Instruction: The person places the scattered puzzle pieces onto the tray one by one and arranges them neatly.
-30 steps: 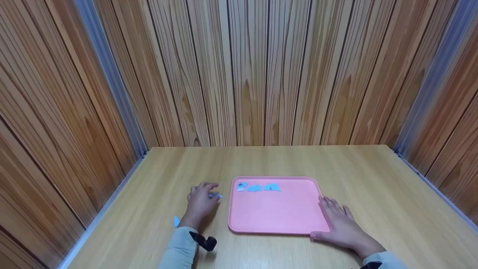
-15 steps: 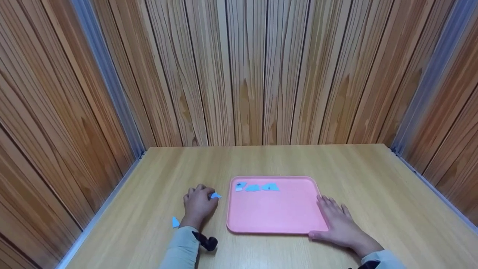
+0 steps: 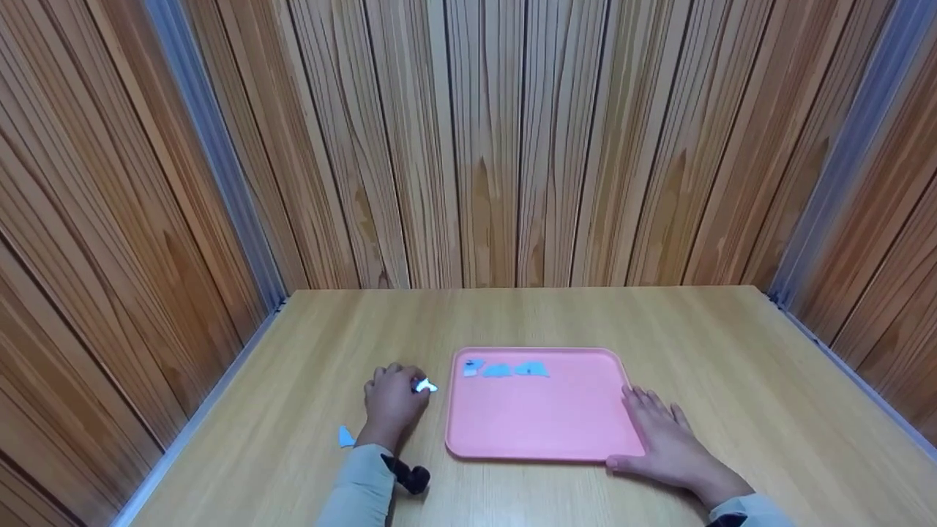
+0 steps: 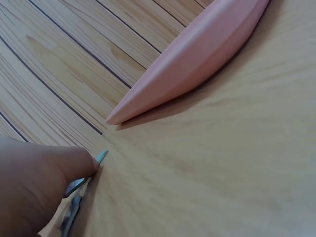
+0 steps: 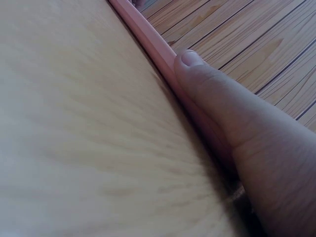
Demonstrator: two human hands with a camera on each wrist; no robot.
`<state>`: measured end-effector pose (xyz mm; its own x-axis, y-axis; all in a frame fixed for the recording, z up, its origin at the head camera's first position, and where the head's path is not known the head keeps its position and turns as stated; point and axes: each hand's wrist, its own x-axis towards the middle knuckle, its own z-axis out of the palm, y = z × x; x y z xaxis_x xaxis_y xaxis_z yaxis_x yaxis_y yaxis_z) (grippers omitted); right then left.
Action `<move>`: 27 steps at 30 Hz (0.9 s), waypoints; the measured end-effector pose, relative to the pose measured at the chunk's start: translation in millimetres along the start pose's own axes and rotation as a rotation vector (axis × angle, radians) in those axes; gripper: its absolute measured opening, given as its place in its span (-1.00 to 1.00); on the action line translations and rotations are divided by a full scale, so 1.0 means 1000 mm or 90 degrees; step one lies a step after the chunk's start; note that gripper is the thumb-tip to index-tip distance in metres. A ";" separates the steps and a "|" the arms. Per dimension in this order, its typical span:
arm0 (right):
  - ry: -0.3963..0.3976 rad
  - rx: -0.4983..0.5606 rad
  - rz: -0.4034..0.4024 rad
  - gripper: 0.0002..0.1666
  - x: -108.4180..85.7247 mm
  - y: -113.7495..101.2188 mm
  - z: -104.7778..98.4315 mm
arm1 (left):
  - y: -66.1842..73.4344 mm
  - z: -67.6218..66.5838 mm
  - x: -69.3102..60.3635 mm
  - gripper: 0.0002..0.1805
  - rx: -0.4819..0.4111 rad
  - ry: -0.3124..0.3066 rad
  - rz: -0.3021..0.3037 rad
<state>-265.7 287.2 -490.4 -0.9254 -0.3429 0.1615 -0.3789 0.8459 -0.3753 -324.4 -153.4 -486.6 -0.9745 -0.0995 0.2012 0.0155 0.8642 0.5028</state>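
In the head view, the left hand [image 3: 395,402] pinched a blue piece [image 3: 426,385] just left of the pink tray [image 3: 545,424], perhaps because it offered only a thin edge. Other jagged blue pieces [image 3: 531,369] lay inside the tray's far-left part, while a loose triangular piece [image 3: 346,438] lay well left of it. The right hand [image 3: 667,443] spread wide against the tray's right side, probably to steady it. In the left wrist view, the pinched piece looked thin and tilted, apart from the tray's smooth, curved wall [image 4: 190,59]. In the right wrist view, the thumb [image 5: 207,84] touched the tray's rim above the grained table [image 5: 89,123]
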 end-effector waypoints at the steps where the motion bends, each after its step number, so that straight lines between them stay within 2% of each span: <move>1: -0.001 0.001 0.002 0.42 0.000 0.000 0.000 | 0.001 -0.001 0.000 -0.75 0.001 -0.005 0.002; 11: 0.002 0.001 0.003 0.44 -0.001 -0.001 0.000 | 0.004 -0.008 0.001 -0.79 0.027 -0.060 0.017; 17: -0.011 0.002 0.013 0.44 0.000 -0.001 0.000 | 0.007 -0.011 0.002 -0.75 0.009 -0.090 -0.010; 21: -0.022 0.005 0.021 0.46 0.001 -0.001 -0.002 | 0.010 -0.011 0.004 -0.76 0.024 -0.089 -0.013; 27: -0.027 0.015 0.020 0.44 -0.001 -0.001 -0.002 | 0.011 -0.010 0.004 -0.79 0.089 -0.064 0.033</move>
<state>-264.7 287.5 -488.6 -0.9361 -0.3337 0.1109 -0.3494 0.8468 -0.4011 -325.4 -149.0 -472.0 -0.9908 -0.0093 0.1349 0.0417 0.9279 0.3705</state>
